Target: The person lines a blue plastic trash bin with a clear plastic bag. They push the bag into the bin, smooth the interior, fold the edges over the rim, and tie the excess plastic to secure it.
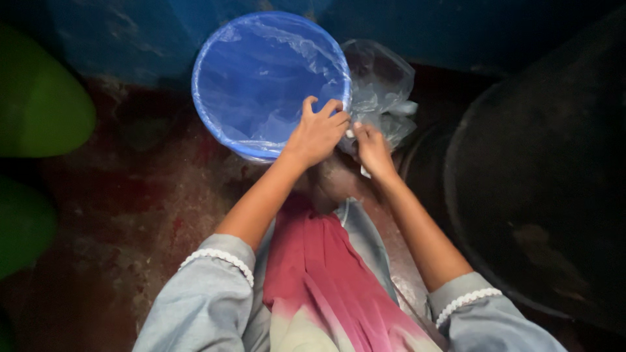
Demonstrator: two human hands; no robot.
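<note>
The left hand (318, 133) presses the liner (261, 78) flat on the bucket (202, 107) rim, fingers spread. Just right of it, the right hand (372, 146) pinches the slack bunched outside; pulling it taut should seat it smoothly.

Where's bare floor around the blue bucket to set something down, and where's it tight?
Free: the reddish floor left of the blue bucket, bordered by the green objects and the left sleeve. Crowded: right of the bucket, where the left hand on the rim, the right hand at the clear plastic liner, and the large dark container close in.
</note>
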